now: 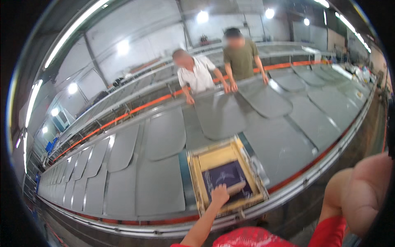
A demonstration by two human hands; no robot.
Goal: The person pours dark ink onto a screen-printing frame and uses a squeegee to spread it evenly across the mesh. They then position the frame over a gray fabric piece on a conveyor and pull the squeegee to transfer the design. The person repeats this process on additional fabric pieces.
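L hand [219, 193]: yours, lower centre, fingers wrapped on wooden squeegee [235, 188].
R hand: out of frame, can't tell.
Squeegee: lies on dark mesh of yellow screen frame [197, 173], on grey table [288, 144].
Others: two ppl, upper centre.

Bright ceiling lamps [202, 16] glare overhead; soft overall blur; strong fisheye bending, black rim.

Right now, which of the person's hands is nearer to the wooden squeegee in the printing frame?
Left. The left hand grips the wooden squeegee on the dark screen inside the yellow frame. The right hand is raised off to the right, beyond the table edge, apart from it.
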